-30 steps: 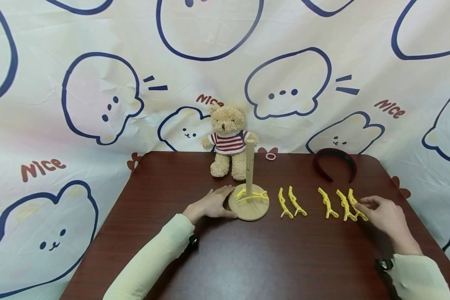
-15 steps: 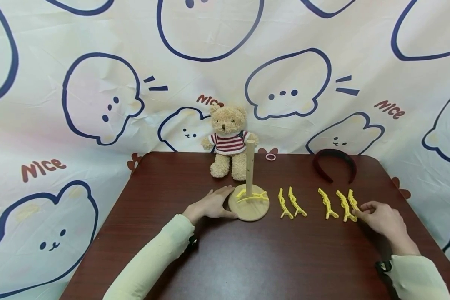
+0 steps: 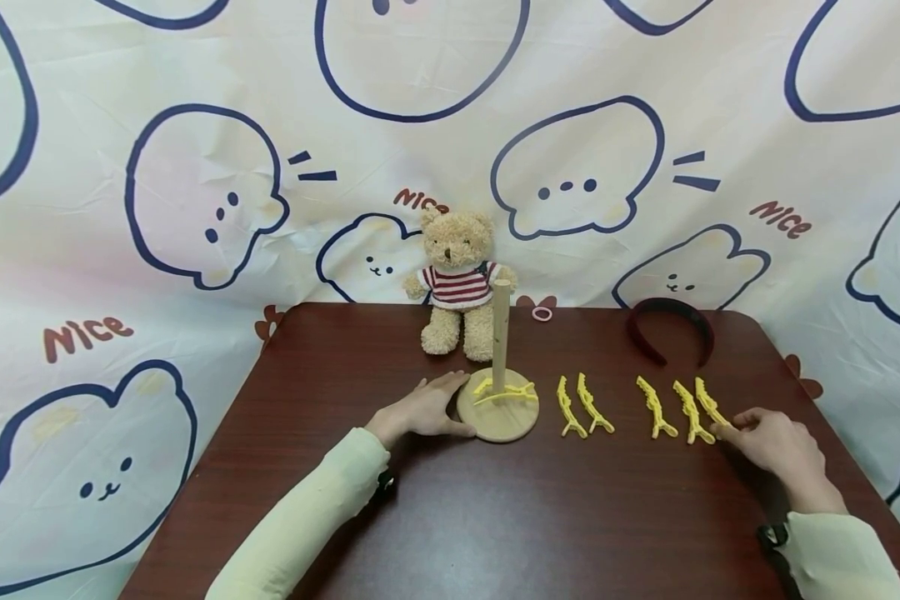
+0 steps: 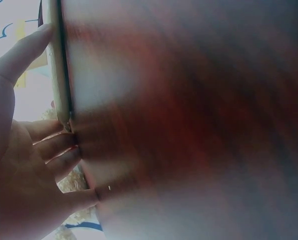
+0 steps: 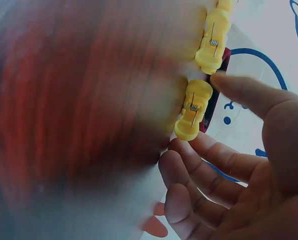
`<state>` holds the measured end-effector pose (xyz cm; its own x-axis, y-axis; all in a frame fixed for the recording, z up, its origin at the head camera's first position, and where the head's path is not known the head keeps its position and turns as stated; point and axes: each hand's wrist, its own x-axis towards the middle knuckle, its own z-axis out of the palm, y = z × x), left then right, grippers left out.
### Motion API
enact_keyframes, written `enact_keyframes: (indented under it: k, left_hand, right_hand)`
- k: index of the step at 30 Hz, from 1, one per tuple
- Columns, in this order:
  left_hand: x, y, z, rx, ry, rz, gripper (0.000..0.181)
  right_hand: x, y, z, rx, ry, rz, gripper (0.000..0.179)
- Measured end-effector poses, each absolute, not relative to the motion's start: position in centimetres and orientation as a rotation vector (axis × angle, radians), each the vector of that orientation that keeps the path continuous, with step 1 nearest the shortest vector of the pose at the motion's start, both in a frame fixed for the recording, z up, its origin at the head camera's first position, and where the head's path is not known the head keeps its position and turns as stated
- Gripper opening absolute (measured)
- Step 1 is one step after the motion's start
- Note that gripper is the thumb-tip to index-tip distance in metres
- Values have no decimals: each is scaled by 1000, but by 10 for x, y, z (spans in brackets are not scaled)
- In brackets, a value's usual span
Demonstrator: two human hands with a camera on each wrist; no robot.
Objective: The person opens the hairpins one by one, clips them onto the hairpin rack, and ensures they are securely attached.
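right hand shifted rightward | at rightmost clip | left hand unmoved

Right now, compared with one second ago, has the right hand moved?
Yes. In the head view, the right hand has shifted slightly down and to the right, away from the headband, which stays in place.

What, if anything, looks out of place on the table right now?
Nothing looks spilled or visibly broken. The one oddity is uneven spacing: of the five yellow clips on the table, two lie near the wooden stand and three towards the right hand, with a wide gap between.
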<state>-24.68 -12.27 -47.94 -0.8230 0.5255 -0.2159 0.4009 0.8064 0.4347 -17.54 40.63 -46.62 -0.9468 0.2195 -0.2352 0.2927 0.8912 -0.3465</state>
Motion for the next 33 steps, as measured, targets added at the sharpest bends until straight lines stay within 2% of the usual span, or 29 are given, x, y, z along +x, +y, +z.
enact_keyframes:
  k: [33]
  left_hand:
    - [-247,-122,-480,723,2683,523,105]
  right_hand:
    - [-170,407,-465,352,3103,-564,61]
